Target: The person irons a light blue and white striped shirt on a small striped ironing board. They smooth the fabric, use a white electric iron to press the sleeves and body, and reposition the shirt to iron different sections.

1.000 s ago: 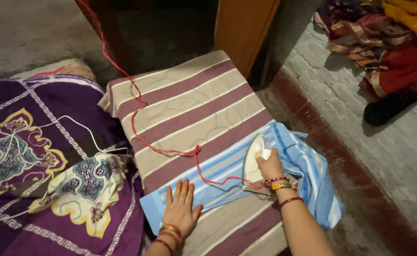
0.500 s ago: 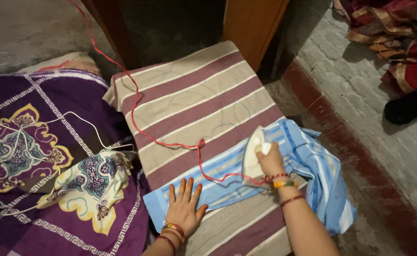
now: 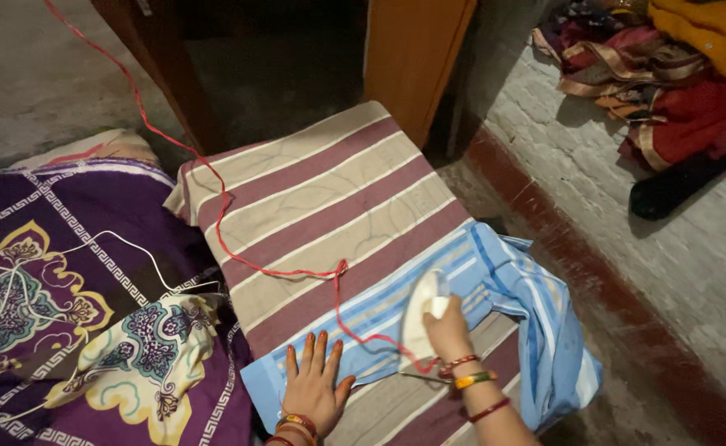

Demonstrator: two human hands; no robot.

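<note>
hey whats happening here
A person is ironing. Their right hand has a grip on a white iron resting on a blue striped cloth, while the left hand lies flat on that cloth. The cloth lies on a maroon and beige striped pad, and the iron's red cord trails across it.

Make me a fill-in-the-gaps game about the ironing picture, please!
1. The right hand holds a white ____.
2. The left hand lies flat on the ____ striped cloth.
3. The cord that runs to the iron is ____ in colour.
4. The yellow garment lies on the pile at the top ____ of the picture.

Missing words: iron; blue; red; right
</note>
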